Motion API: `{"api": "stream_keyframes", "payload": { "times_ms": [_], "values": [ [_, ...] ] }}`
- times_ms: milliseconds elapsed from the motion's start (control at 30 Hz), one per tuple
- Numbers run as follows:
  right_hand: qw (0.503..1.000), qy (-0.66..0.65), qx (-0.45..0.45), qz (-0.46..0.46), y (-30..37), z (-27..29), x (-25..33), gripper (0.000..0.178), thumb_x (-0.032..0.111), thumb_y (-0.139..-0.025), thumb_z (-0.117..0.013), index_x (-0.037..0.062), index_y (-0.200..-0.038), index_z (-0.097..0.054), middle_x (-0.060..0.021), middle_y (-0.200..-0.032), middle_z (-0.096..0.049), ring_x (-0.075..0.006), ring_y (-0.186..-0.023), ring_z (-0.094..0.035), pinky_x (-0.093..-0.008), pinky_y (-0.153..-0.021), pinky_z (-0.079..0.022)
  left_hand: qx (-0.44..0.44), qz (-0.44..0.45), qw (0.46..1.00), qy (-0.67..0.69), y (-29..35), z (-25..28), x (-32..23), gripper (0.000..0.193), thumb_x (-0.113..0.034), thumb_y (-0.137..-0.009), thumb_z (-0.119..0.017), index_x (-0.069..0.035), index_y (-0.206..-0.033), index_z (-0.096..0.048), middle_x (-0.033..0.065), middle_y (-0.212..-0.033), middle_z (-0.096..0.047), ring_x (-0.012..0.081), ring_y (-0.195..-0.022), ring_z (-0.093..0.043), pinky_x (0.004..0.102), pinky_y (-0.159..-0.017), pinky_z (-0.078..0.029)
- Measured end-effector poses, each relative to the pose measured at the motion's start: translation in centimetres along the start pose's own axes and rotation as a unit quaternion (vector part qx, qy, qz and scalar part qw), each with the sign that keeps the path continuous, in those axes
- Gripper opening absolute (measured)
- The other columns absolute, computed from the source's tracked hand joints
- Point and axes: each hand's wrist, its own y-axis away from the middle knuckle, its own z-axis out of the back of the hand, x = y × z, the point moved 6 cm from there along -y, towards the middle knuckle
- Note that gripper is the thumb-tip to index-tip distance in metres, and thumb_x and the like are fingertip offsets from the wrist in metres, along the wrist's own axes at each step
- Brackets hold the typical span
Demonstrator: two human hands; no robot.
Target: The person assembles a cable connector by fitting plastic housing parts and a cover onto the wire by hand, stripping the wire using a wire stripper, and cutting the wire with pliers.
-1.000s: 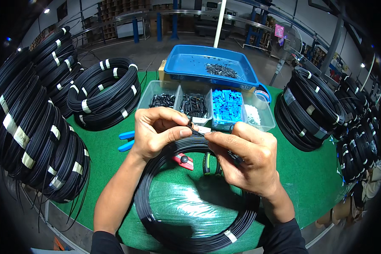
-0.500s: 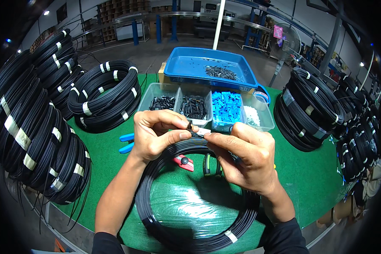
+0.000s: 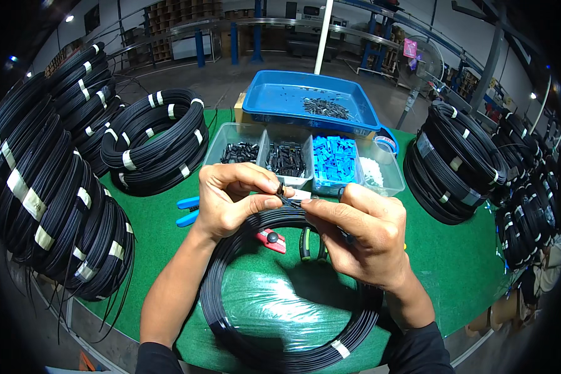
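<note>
Over the upper rim of a black cable coil [image 3: 213, 287], both hands meet with their fingertips close together. Between thumb and forefinger, my left hand [image 3: 230, 198] pinches a small black part [image 3: 280, 189]. My right hand [image 3: 369, 230] is closed, its thumb and forefinger pinching a thin black cable [image 3: 290, 202] beside that part. A small white piece [image 3: 300, 194] shows by the right fingertips; which hand holds it is unclear. Something dark shows within the curled right fingers, mostly hidden. Below the hands lie a red tool with a black knob [image 3: 272, 240] and green-and-black handles [image 3: 305, 244].
Clear bins [image 3: 213, 148] hold black parts, blue pieces [image 3: 334, 159] and white bits [image 3: 372, 171]. Behind stands a blue tray [image 3: 268, 93] with black scraps. Blue tool handles [image 3: 187, 212] lie left. Cable coils [image 3: 153, 140] flank the green table [image 3: 461, 268], with more at right [image 3: 452, 162].
The right hand has shifted very slightly, and the cable by its fingertips shows a little more. Both hands keep their pinch; little else differs.
</note>
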Motion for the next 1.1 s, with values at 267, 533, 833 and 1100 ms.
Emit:
{"api": "stream_keyframes", "payload": {
  "times_ms": [267, 533, 833, 1100],
  "values": [
    [1.0, 0.002, 0.003, 0.002, 0.1, -0.1, 0.0, 0.028, 0.004, -0.069, -0.075, 0.0056, -0.096, -0.07, -0.004, -0.065, -0.047, -0.0194, -0.052, -0.054, -0.0336, -0.045, -0.042, 0.003, 0.0, 1.0, -0.002, 0.2, 0.1, 0.3, 0.017, 0.007, -0.073, -0.079, 0.001, -0.086, -0.069, 0.0161, -0.086, -0.069, 0.0298, -0.085, -0.072, 0.0423, -0.08, -0.059],
    [1.0, 0.013, -0.002, 0.006, 0.0, -0.1, -0.1, 0.026, 0.01, -0.071, -0.079, 0.0082, -0.097, -0.071, -0.0026, -0.062, -0.045, -0.0174, -0.049, -0.052, -0.0326, -0.043, -0.04, -0.008, 0.001, 1.0, -0.005, 0.5, 0.1, 0.6, 0.018, 0.006, -0.074, -0.079, 0.001, -0.088, -0.068, 0.0168, -0.087, -0.07, 0.0292, -0.086, -0.072, 0.0418, -0.081, -0.059],
    [0.997, 0.041, -0.045, 0.041, 0.1, 0.2, -0.3, 0.026, 0.015, -0.074, -0.081, 0.0131, -0.099, -0.074, 0.0006, -0.057, -0.037, -0.0131, -0.045, -0.044, -0.031, -0.04, -0.033, -0.044, -0.003, 0.999, 0.014, 0.6, -1.0, 0.0, 0.019, 0.005, -0.074, -0.08, 0.001, -0.087, -0.067, 0.0165, -0.087, -0.07, 0.0263, -0.085, -0.07, 0.0394, -0.079, -0.058],
    [0.993, 0.016, -0.075, 0.091, 0.0, -0.2, -0.8, 0.028, 0.01, -0.069, -0.084, 0.01, -0.096, -0.075, 0.0023, -0.055, -0.041, -0.0098, -0.043, -0.045, -0.0281, -0.039, -0.032, -0.057, -0.001, 0.998, 0.003, 0.7, -1.4, -0.5, 0.018, 0.006, -0.074, -0.08, 0.002, -0.086, -0.067, 0.0162, -0.085, -0.07, 0.0235, -0.081, -0.068, 0.0375, -0.077, -0.057]
  ]
}}
